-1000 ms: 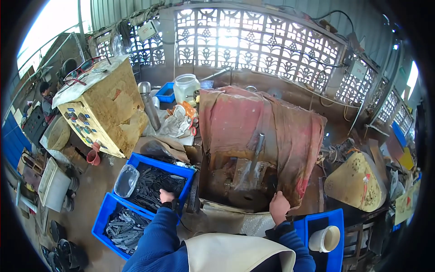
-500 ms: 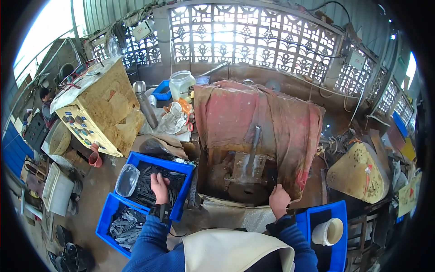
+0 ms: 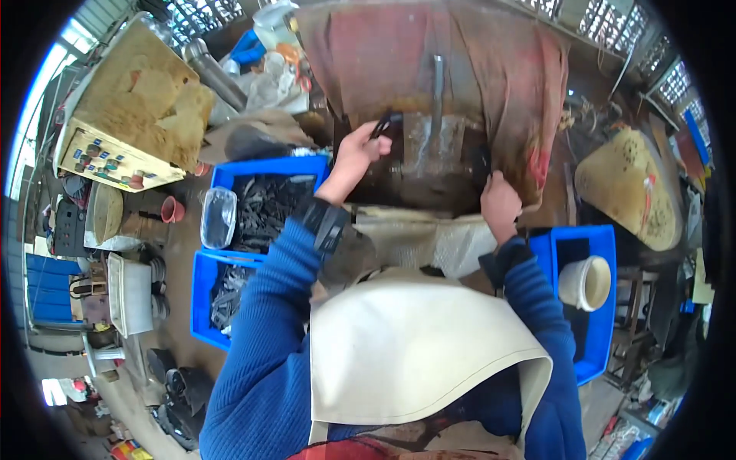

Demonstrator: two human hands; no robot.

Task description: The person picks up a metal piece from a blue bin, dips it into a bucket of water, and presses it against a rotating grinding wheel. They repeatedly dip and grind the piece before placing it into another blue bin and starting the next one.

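Note:
My left hand (image 3: 359,159) is closed on a dark, narrow piece (image 3: 381,125), held up over the left part of an open machine bed (image 3: 414,192). Closed fingers of my right hand (image 3: 500,203) are at the bed's right front edge; what they hold, if anything, is too dark to make out. Between the hands, a wet plate (image 3: 434,144) lies under an upright metal pipe (image 3: 438,92). A stained reddish cloth (image 3: 376,57) drapes over the machine's back and right side. Left of it, a blue bin (image 3: 268,165) holds many dark, narrow pieces (image 3: 264,211).
A clear plastic tub (image 3: 219,218) rests on the bin's left side. Nearer me is a second blue bin (image 3: 201,295) with greyish strips. On the right, a blue crate (image 3: 600,337) holds a cream bucket (image 3: 586,284). A control cabinet (image 3: 134,100) stands far left.
My left hand has gone from the bin of dark pieces over to the machine bed, now with a piece in it. My right hand stays at the bed's right edge. The view has tilted downward.

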